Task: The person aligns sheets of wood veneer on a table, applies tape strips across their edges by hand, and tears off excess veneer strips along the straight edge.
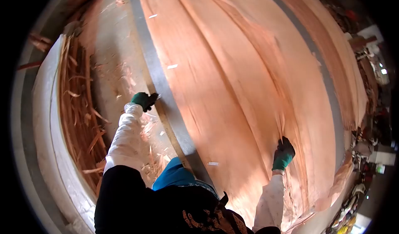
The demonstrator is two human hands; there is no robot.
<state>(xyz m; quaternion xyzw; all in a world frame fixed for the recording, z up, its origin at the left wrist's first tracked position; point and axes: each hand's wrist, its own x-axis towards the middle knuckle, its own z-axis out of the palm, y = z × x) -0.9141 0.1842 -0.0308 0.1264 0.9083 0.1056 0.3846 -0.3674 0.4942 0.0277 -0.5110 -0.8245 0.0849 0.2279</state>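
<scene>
A large, thin, reddish wood veneer sheet spreads in front of me, with long ripples and folds along it. My right hand, in a green and black glove, is closed on a raised fold near the sheet's near right part. On the left, my left hand wears a matching glove and is over the grey metal edge strip. Its fingers are closed around something small with a shiny, pale tip, too small to name. Several short white tape pieces lie on the veneer near its left side.
A second grey strip runs along the right, with more veneer beyond it. Left of me, a stack of torn veneer strips lies beside a white sheet. Wood scraps litter the floor. Clutter lines the far right.
</scene>
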